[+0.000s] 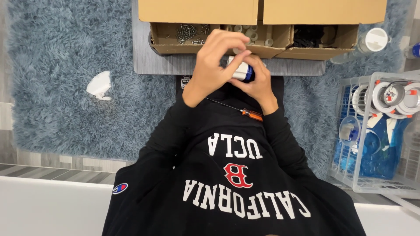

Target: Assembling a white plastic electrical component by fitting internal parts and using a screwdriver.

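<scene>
Hands: L hand (214, 59) + R hand (258, 81) grip boxy white-blue plastic part (241, 70).

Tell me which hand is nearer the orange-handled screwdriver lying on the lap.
Right. The right hand sits just above the orange-handled screwdriver, its wrist almost over the handle; the left hand is further up and to the left, near only the thin shaft.

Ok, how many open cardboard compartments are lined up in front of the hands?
3: left compartment with screws, middle compartment with pale round parts, right compartment with black parts. The hands hide part of the middle one.
</scene>
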